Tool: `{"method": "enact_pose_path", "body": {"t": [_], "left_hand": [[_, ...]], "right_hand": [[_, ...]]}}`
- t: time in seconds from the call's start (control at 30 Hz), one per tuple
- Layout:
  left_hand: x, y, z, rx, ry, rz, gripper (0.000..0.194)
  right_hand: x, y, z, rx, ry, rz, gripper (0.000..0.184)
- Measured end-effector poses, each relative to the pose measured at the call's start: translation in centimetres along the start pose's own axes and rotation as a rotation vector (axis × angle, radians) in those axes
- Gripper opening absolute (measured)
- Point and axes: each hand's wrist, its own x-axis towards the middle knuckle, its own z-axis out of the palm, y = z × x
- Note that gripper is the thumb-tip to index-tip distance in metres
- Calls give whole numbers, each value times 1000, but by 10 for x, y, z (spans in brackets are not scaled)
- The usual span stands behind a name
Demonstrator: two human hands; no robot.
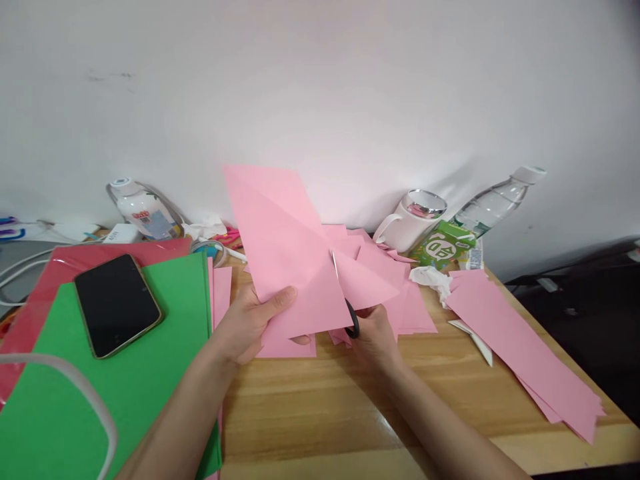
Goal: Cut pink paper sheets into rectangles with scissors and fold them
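A sheet of pink paper (280,233) is pinched in my left hand (255,317), thumb on top and fingers underneath. My right hand (375,333) is closed on a pair of scissors (353,319) with a black handle. One thin metal blade shows against the sheet, in a slit that runs up from its lower right part. To the right of the blade a pink flap (365,280) folds away from the sheet. Beneath and behind lie loose pink pieces (417,310) on the wooden table. Most of the scissors' handle is hidden by my right hand.
Left: a phone (117,305) on green paper (175,360), a white bottle (145,208) and a white cable (75,373). Right: a white mug (407,223), a green box (443,245), a tilted clear bottle (495,200) and pink strips (525,347) along the table edge.
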Motion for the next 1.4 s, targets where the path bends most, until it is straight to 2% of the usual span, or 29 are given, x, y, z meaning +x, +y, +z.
{"method": "enact_pose_path", "body": {"t": [0.37,0.6,1.07,1.4], "left_hand": [[1,-3,-1,3,-15,4,22],[0,-2,-1,-26,4,5,30],[1,0,0,-36,-10,-16,25],[2,-2,-2,-7,2,0,30]], "right_hand": [[-1,-3,2,-10,22,22,18],[-1,-7,4,-25,25,26,20],[1,-1,0,-20,34,33,17],[0,-2,0,-23,31,46,18]]}}
